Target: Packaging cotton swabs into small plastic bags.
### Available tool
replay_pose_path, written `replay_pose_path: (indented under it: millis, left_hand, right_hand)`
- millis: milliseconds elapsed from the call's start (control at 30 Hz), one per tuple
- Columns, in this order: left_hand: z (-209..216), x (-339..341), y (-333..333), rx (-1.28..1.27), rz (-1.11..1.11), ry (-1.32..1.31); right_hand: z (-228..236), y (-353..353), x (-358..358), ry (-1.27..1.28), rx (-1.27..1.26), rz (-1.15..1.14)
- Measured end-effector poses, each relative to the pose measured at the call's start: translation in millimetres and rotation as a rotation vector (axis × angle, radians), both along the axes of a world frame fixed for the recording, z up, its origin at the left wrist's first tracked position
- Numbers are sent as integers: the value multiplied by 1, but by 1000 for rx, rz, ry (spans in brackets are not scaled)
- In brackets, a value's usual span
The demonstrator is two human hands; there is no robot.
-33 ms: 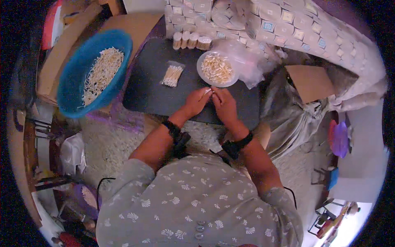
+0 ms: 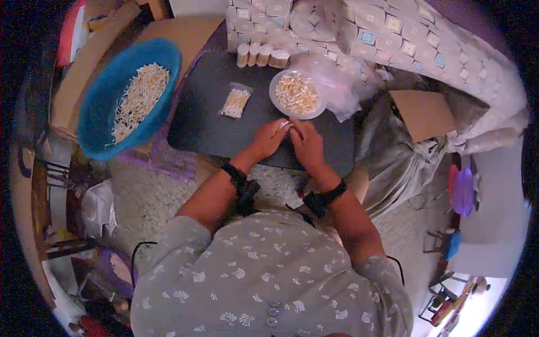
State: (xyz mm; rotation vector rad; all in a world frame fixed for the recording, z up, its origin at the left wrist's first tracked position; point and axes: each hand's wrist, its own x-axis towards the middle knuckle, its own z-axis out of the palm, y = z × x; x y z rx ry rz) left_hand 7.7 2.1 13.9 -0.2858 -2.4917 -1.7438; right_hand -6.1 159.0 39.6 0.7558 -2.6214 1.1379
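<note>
My left hand (image 2: 268,139) is closed around cotton swabs (image 2: 284,124), of which only small white ends show at the fingertips. Against it, my right hand (image 2: 306,143) is closed with its fingertips pinched together; whatever they grip is hidden. Both hands are over the near edge of a dark table (image 2: 196,121). Just beyond them is a white bowl (image 2: 273,100) full of loose swabs. A clear packet of cotton swabs (image 2: 234,103) lies flat to the left of the bowl.
Several round bundles of swabs (image 2: 263,55) stand at the table's far edge. Behind the bowl is crumpled clear plastic (image 2: 342,92). A large blue basin (image 2: 95,123) with many swabs tilts at the left. On the right, a cardboard piece (image 2: 424,112) rests on a grey sack (image 2: 393,163).
</note>
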Motion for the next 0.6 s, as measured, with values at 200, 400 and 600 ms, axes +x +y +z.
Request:
replay_pose_path:
  millis: [200,400,600]
  left_hand:
    - [-16,-9,3,52,33,186]
    - [-23,-9,1,182,-24,122]
    - [-17,-11,0,160,-46,72]
  right_hand:
    - [15,19,-20,140,-41,10]
    - [44,29,-54,49,58,-15]
    - [40,33,-97,228,359,48]
